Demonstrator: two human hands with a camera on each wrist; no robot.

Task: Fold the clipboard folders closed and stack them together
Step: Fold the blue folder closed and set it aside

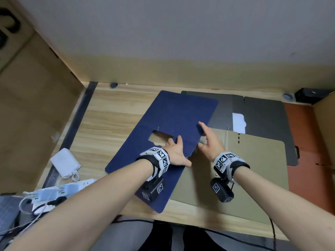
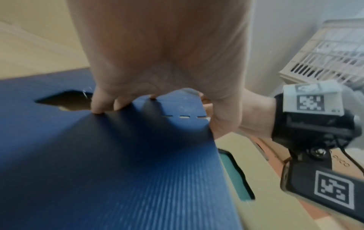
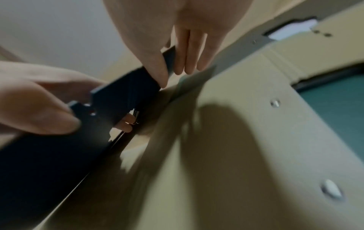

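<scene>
A dark blue clipboard folder [image 1: 172, 115] lies spread open across the wooden desk [image 1: 108, 115], and its right edge is raised. My left hand [image 1: 178, 144] grips that edge near the spine, fingers on top [image 2: 102, 105] and thumb against the edge [image 3: 39, 101]. My right hand [image 1: 208, 136] pinches the same edge a little farther back, thumb and fingers on opposite faces [image 3: 173, 62]. Under and to the right of the blue one lies an open tan folder [image 1: 253, 169]. Behind it is an open grey folder [image 1: 262, 113], and an orange-red one [image 1: 308, 142] sits at the far right.
A white power bank [image 1: 65, 164] and a power strip with chargers and cables [image 1: 59, 191] sit at the desk's front left. A black box [image 1: 311, 95] stands at the back right corner. Wooden partitions close the desk on the left and the back.
</scene>
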